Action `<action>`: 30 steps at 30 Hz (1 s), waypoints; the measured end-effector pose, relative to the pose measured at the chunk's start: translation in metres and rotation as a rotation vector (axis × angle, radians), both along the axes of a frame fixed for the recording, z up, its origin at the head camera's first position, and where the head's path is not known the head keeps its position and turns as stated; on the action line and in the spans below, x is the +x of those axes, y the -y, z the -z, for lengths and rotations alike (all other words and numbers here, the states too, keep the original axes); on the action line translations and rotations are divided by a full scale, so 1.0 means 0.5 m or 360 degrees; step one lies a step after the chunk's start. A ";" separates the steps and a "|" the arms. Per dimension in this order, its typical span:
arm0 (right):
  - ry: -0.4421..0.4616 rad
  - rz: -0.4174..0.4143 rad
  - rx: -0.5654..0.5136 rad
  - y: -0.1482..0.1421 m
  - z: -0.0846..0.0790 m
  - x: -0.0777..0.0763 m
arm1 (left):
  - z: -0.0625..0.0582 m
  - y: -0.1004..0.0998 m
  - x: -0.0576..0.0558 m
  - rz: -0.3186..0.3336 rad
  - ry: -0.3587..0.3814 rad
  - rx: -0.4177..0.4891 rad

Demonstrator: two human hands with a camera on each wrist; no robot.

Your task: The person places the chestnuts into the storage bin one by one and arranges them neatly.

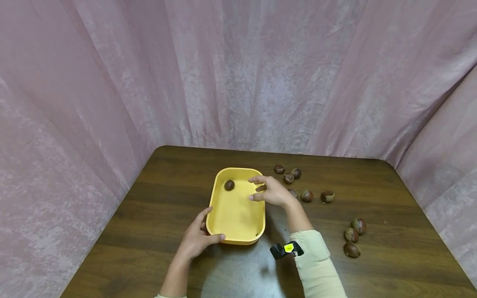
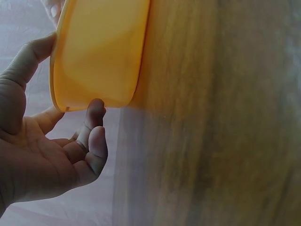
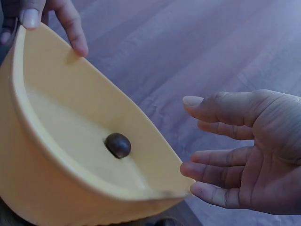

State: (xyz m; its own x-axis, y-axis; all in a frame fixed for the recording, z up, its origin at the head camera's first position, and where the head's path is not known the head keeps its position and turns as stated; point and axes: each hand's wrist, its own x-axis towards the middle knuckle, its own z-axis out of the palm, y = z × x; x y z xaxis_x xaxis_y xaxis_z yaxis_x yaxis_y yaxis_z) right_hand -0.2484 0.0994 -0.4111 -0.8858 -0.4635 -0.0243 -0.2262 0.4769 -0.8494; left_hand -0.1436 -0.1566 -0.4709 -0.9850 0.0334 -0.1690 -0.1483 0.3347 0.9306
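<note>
A yellow rectangular bin (image 1: 238,215) is at the middle of the table, with one brown chestnut (image 1: 229,185) on its floor near the far left corner. My left hand (image 1: 197,236) holds the bin by its near left corner, the thumb on the near rim and a finger at the left rim. The left wrist view shows its other fingers curled by the bin's outer wall (image 2: 99,52). Over the bin's right rim is my right hand (image 1: 273,191), fingers spread and apart from the thumb. In the right wrist view nothing lies between them; the chestnut (image 3: 117,145) shows beyond the fingertips.
Several loose chestnuts (image 1: 307,195) lie on the brown wooden table (image 1: 149,215) right of the bin, some partly behind the right hand. Three more chestnuts (image 1: 351,234) sit farther right and nearer. Pink curtains (image 1: 238,82) hang around the table's back and sides.
</note>
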 end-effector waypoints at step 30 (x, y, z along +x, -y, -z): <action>0.0017 0.0182 -0.0395 -0.113 0.067 0.017 | -0.005 -0.001 -0.001 -0.0009 0.0025 -0.0011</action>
